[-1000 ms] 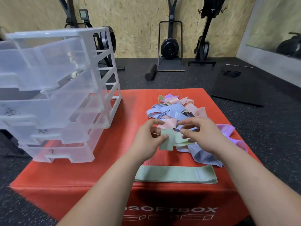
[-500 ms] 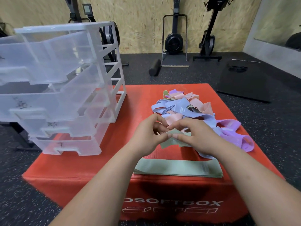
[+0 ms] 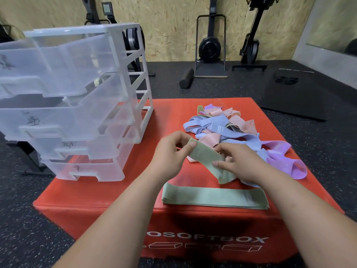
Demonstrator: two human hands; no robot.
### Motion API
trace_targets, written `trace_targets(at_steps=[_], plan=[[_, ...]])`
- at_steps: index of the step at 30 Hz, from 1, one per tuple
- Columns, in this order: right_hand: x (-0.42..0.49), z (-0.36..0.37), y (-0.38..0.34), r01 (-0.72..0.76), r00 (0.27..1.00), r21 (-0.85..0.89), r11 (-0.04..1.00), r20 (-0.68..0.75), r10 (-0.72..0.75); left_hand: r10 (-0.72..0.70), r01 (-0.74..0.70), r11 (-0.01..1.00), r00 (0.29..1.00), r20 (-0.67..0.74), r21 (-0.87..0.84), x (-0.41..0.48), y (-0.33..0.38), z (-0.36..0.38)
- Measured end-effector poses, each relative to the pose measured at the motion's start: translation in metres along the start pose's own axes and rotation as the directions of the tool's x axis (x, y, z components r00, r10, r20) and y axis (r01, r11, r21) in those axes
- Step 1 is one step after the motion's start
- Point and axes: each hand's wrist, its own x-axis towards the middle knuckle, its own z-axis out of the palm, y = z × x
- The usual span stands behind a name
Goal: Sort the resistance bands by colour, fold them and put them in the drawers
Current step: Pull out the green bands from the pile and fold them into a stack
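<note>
With left hand (image 3: 170,153) and right hand (image 3: 238,164) each pinching the green resistance band (image 3: 204,157) just behind the green stack (image 3: 212,198), it probably wants pulling flat, then laying edge-to-edge on that stack.

The drawers (image 3: 77,105) on the box (image 3: 116,190) are formed of glossy translucent plastic. The box is covered in a matt, finely ribbed skin. The bands (image 3: 222,128) on the box, the green band (image 3: 202,155) above it and the stack (image 3: 212,198) at its front edge are made of matt cloth. The floor (image 3: 29,219) around the box is surfaced in rough speckled rubber; the wall (image 3: 173,26) behind it, in raw chipboard.
</note>
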Motion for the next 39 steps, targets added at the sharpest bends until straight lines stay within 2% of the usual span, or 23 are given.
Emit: trace_targets(at_steps=[3, 6, 13, 18, 22, 27, 30, 33, 39], plan=[[-0.002, -0.005, 0.011, -0.042, 0.998, -0.033, 0.999, 0.052, 0.044, 0.000, -0.007, 0.998, 0.995, -0.099, -0.068, 0.003, -0.001, -0.008], [-0.006, -0.012, 0.020, -0.078, 0.996, -0.104, 0.991, 0.035, 0.082, -0.055, 0.030, 0.989, 0.984, -0.167, -0.147, 0.006, -0.008, -0.014], [-0.023, -0.038, 0.035, -0.155, 0.986, -0.032, 0.987, -0.064, 0.152, -0.180, 0.124, 0.969, 0.946, -0.270, -0.214, 0.007, -0.018, -0.027], [-0.046, -0.053, 0.049, -0.209, 0.971, 0.224, 0.952, -0.070, 0.230, -0.236, 0.190, 0.959, 0.946, -0.224, -0.209, -0.002, -0.025, -0.035], [-0.064, -0.062, 0.051, -0.260, 0.949, 0.513, 0.818, -0.021, 0.315, -0.274, 0.241, 0.951, 0.947, -0.168, -0.195, -0.012, -0.024, -0.040], [-0.077, -0.065, 0.046, -0.268, 0.926, 0.658, 0.704, -0.026, 0.377, -0.320, 0.304, 0.943, 0.939, -0.124, -0.133, -0.029, -0.020, -0.045], [-0.083, -0.066, 0.046, -0.273, 0.908, 0.660, 0.700, -0.063, 0.414, -0.360, 0.347, 0.931, 0.925, -0.122, -0.117, -0.038, -0.019, -0.047], [-0.091, -0.064, 0.044, -0.298, 0.895, 0.596, 0.746, -0.098, 0.436, -0.398, 0.392, 0.916, 0.913, -0.093, -0.082, -0.046, -0.017, -0.047], [-0.102, -0.057, 0.043, -0.349, 0.880, 0.472, 0.809, -0.132, 0.456, -0.371, 0.380, 0.917, 0.924, -0.087, 0.124, -0.055, -0.019, -0.046]])
